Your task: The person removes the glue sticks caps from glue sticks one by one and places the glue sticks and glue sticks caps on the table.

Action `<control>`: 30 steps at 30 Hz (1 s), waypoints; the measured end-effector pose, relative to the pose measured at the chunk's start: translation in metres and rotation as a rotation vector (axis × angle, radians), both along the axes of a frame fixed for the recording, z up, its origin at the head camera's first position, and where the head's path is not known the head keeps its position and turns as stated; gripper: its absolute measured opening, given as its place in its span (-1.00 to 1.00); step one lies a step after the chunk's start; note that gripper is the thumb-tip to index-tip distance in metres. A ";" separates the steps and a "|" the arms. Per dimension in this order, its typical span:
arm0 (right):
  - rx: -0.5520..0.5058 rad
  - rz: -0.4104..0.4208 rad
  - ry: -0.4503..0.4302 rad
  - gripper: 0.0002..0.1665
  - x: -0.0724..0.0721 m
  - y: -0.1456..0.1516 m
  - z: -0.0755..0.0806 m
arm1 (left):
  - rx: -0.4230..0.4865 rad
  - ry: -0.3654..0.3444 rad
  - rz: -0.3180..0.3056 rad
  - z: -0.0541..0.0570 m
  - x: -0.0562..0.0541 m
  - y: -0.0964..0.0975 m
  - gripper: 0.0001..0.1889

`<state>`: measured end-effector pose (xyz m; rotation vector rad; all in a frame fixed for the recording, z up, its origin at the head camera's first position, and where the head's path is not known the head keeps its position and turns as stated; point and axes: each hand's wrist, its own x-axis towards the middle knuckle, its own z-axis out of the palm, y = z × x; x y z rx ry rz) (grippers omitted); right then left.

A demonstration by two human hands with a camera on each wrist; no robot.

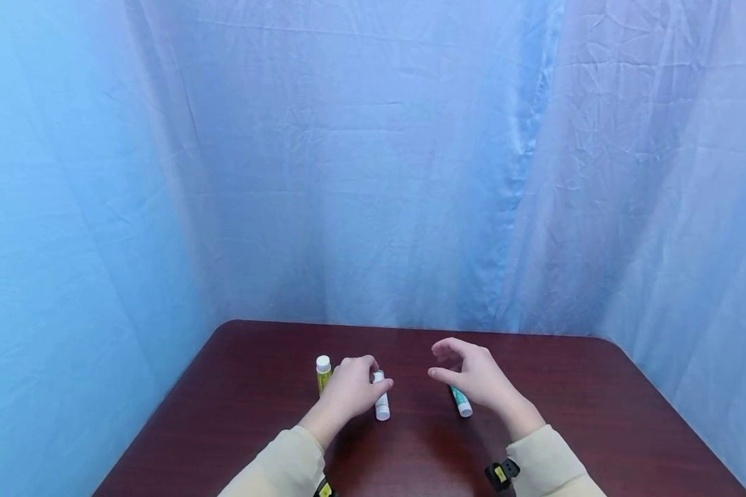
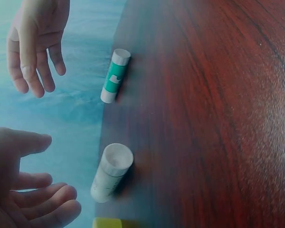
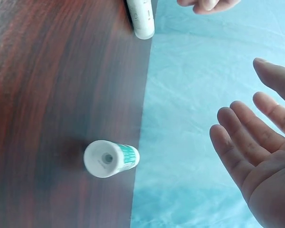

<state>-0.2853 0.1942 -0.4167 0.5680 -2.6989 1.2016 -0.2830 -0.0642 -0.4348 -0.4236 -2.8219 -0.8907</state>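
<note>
A white glue stick (image 1: 382, 408) lies on the table with one end toward me. My left hand (image 1: 351, 385) hovers over its far part, thumb apart from the fingers; in the left wrist view a gap shows between that hand (image 2: 33, 190) and the white glue stick (image 2: 109, 175). A green-and-white glue stick (image 1: 463, 403) lies to the right, its far part hidden by my right hand (image 1: 472, 373). Loosely bent, the right fingers hold nothing, and in the right wrist view this hand (image 3: 261, 152) is apart from the green-and-white stick (image 3: 116, 159).
Just left of my left hand is a yellow tube with a white cap (image 1: 323, 364), its lower part hidden behind that hand. The dark red-brown wooden table (image 1: 255, 386) has rounded far corners. Blue curtains (image 1: 373, 172) hang behind it and along both sides.
</note>
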 end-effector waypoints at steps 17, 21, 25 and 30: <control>-0.002 -0.035 -0.014 -0.60 -0.001 0.001 -0.015 | -0.083 -0.090 0.078 -0.015 -0.001 0.017 -0.68; -0.005 -0.030 -0.005 -0.61 -0.002 0.001 -0.016 | -0.109 -0.094 0.094 -0.016 -0.003 0.020 -0.70; 0.000 -0.022 0.002 -0.61 -0.003 0.002 -0.018 | -0.134 -0.095 0.099 -0.019 -0.005 0.023 -0.75; -0.002 -0.013 -0.005 -0.61 -0.004 0.003 -0.020 | -0.134 -0.111 0.092 -0.024 -0.008 0.026 -0.77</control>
